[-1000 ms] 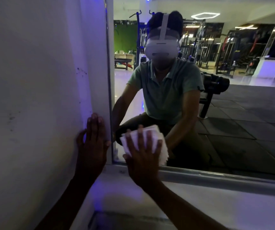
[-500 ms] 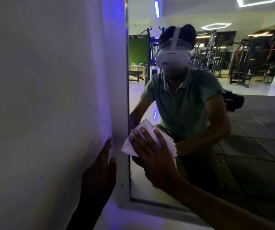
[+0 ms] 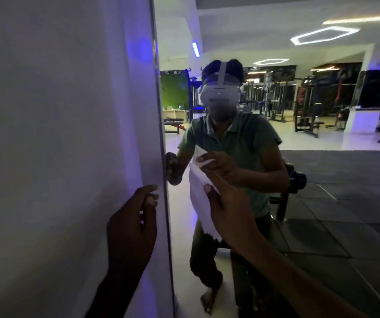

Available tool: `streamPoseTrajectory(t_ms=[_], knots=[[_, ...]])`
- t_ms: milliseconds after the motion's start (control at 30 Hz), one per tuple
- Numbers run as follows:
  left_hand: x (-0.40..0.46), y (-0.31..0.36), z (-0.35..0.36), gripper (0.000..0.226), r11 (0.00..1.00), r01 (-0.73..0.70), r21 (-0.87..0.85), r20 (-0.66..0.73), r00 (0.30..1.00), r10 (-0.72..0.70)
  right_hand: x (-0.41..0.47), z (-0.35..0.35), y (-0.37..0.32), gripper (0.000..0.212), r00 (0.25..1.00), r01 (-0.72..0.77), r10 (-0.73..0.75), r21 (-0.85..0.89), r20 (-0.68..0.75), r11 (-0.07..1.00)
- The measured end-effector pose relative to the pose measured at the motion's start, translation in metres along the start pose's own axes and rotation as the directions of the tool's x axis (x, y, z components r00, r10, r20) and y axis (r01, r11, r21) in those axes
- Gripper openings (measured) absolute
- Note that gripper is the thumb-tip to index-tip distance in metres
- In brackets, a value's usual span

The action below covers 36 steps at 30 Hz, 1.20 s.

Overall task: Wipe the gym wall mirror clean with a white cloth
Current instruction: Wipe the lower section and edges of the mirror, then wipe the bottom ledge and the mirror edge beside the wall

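The right hand (image 3: 226, 203) pinched the white cloth (image 3: 201, 203) between thumb and curled fingers, holding it against the glass of the large frameless wall mirror (image 3: 322, 203) near its left edge. The cloth hung loosely below the grip. The left hand (image 3: 134, 223), fingers loosely curled and holding nothing, rested just beside the mirror's edge on the plain white wall (image 3: 58, 134) to the left. To wipe well, the cloth probably wanted flattening under the palm, then overlapping strokes from that edge rightward with even pressure.
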<state>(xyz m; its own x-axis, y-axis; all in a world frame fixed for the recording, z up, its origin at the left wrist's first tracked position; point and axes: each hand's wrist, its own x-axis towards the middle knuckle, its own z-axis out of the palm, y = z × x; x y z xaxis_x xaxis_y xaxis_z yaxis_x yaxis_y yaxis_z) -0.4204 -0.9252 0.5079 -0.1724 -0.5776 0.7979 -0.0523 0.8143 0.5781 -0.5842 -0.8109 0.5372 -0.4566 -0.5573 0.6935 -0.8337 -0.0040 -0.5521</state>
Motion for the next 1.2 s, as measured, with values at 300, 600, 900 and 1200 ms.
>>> streamPoseTrajectory(t_ms=[300, 600, 900, 1200], knots=[[0.064, 0.149, 0.058, 0.029, 0.962, 0.136, -0.238, 0.261, 0.963, -0.072, 0.039, -0.179, -0.031, 0.045, 0.956, -0.252, 0.263, 0.093, -0.13, 0.963], [0.005, 0.302, 0.208, 0.029, 0.93, 0.131, -0.342, 0.462, 0.885, 0.046, -0.022, -0.393, 0.067, 0.037, 0.823, -0.485, 0.47, 0.037, -0.32, 0.874], [-0.117, 0.448, 0.373, 0.029, 0.868, 0.316, -0.384, 0.614, 0.789, -0.016, -0.12, -0.585, 0.203, 0.012, 0.566, -0.743, 0.745, 0.174, -0.352, 0.646], [-0.237, 0.526, 0.519, 0.017, 0.797, 0.515, -0.316, 0.806, 0.589, -0.061, -0.202, -0.713, 0.324, 0.019, 0.384, -0.861, 0.812, 0.148, -0.44, 0.487]])
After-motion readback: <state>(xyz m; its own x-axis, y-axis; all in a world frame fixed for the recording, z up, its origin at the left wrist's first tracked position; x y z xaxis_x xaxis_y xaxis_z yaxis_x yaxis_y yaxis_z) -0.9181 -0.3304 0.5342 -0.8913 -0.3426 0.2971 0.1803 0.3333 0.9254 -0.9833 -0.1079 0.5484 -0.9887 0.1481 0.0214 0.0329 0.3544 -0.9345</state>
